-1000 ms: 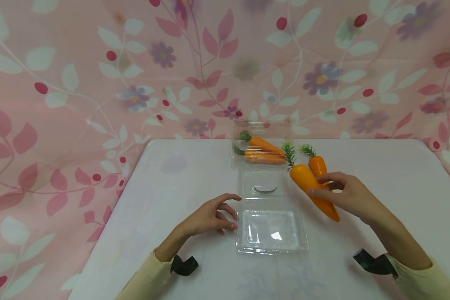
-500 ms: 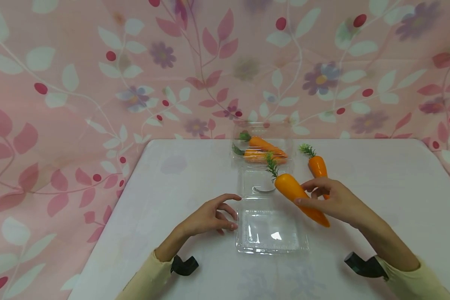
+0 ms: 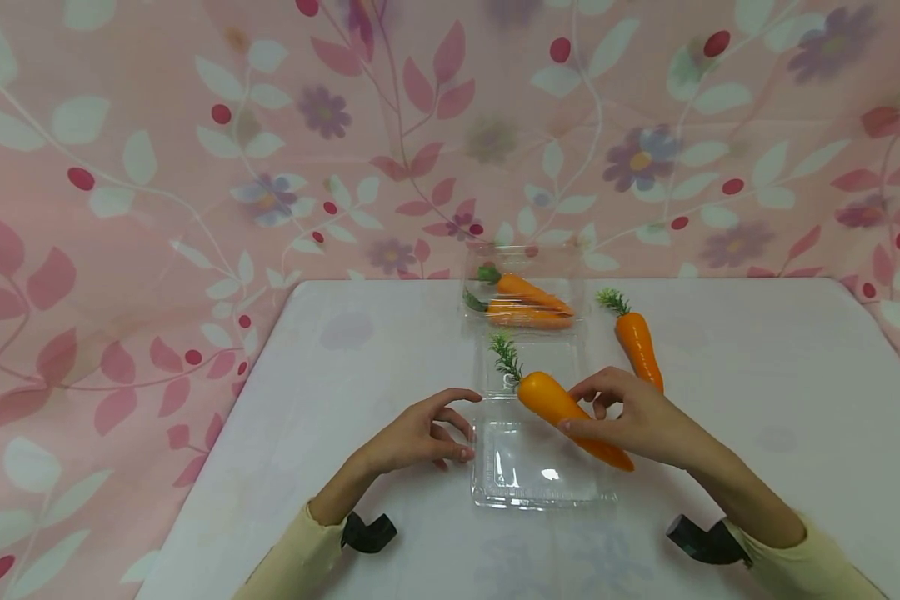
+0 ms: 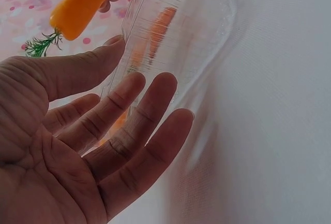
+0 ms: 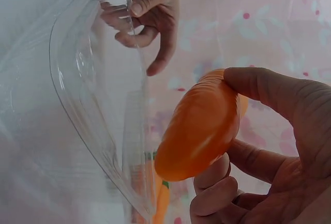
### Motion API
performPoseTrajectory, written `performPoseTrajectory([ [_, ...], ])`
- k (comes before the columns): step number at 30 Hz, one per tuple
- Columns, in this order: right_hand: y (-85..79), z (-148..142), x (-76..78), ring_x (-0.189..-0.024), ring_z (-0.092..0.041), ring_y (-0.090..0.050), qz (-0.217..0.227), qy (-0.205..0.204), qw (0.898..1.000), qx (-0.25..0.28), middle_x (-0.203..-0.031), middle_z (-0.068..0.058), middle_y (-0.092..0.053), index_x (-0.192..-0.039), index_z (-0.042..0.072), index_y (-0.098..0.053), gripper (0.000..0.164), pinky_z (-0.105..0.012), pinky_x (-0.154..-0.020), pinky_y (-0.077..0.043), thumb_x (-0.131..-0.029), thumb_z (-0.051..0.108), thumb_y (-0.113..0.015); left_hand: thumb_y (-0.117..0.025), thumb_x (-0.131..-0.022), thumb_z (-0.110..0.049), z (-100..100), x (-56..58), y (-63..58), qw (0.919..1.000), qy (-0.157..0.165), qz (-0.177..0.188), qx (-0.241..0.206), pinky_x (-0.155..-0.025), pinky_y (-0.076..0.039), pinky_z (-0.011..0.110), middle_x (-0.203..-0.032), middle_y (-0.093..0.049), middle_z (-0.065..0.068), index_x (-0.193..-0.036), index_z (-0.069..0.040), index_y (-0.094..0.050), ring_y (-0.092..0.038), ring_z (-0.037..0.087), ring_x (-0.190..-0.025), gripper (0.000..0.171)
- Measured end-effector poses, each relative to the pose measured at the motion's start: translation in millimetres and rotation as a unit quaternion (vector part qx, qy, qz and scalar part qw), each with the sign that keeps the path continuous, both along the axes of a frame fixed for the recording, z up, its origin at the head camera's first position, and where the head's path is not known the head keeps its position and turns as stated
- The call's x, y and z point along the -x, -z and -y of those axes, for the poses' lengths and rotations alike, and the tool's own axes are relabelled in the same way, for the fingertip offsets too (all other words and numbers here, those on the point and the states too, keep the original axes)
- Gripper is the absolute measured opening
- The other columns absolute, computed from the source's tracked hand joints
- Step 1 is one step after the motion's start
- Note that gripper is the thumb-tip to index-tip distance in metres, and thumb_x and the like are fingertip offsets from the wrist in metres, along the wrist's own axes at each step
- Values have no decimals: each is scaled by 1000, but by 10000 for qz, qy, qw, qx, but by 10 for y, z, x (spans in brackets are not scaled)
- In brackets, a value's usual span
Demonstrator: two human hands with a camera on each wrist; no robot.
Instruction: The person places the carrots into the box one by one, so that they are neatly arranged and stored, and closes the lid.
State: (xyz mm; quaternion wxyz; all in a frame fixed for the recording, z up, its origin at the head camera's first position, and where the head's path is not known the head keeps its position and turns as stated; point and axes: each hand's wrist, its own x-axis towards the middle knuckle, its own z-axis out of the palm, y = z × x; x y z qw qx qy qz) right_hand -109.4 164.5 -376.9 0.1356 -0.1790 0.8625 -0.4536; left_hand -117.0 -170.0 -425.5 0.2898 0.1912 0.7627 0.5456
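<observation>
Pinched between the thumb and fingers of my right hand point(image 3: 630, 417) is an orange carrot point(image 3: 553, 402) with a green leafy top. It hangs over the open clear plastic box point(image 3: 495, 492), its leaves up and to the left, its tip down to the right. In the right wrist view the tip end of the carrot point(image 5: 199, 131) faces the camera. My left hand point(image 3: 420, 429) is at the box's left side with fingers relaxed and spread, the fingertips right at the rim. The left wrist view shows the left hand point(image 4: 103, 125) beside the clear wall, holding nothing.
Behind the open box stands another clear plastic box point(image 3: 577, 292) with two carrots point(image 3: 528, 312) inside. One more carrot point(image 3: 637, 342) lies on the white table point(image 3: 780, 350) to the right, partly behind the right hand. A pink floral cloth point(image 3: 420, 125) rises behind the table.
My right hand has carried the carrot left and nearer, from beside the other loose carrot to over the open box. My left hand has stayed in place.
</observation>
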Motion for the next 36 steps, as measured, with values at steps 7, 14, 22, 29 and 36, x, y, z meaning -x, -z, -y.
performPoseTrajectory([
  [7,57,133,-17,-82,-20,-52,-252,-119,9993,-247,-94,-4,-57,-106,17,-72,36,-25,-62,-45,-80,41,-82,-79,-86,-14,6,6,21,10000,19,5,-14,-67,-59,47,-108,-67,11,-146,-16,-43,-70,37,-81,70],
  [14,111,211,-34,-79,-17,-48,-340,-391,9972,-539,-86,-1,-54,-102,20,-75,32,-25,-62,-41,-80,43,-81,-79,-85,-11,3,14,27,10000,10,37,-9,-67,-59,45,-106,-67,11,-146,-17,-43,-70,35,-81,71],
  [22,132,308,-49,-71,-15,-48,-373,-460,9950,-807,-81,3,-51,-100,23,-76,30,-24,-55,-36,-80,43,-81,-78,-86,-10,-4,21,32,10000,-22,31,92,-68,-59,45,-106,-67,9,-146,-18,-41,-71,31,-82,71],
  [29,189,397,-41,-73,-14,-48,-246,-468,9926,-1096,-86,0,-55,-100,22,-77,31,-25,-57,-40,-79,45,-81,-78,-86,-9,-1,20,43,10000,-6,38,14,-67,-59,45,-106,-68,10,-147,-17,-40,-71,33,-83,72],
  [36,298,455,-61,-74,-13,-48,-307,-623,9882,-1363,-88,3,-55,-100,19,-78,31,-25,-60,-43,-79,41,-82,-78,-85,-9,10,16,43,10000,-22,47,-38,-67,-59,46,-107,-66,15,-147,-17,-40,-71,30,-83,74],
])
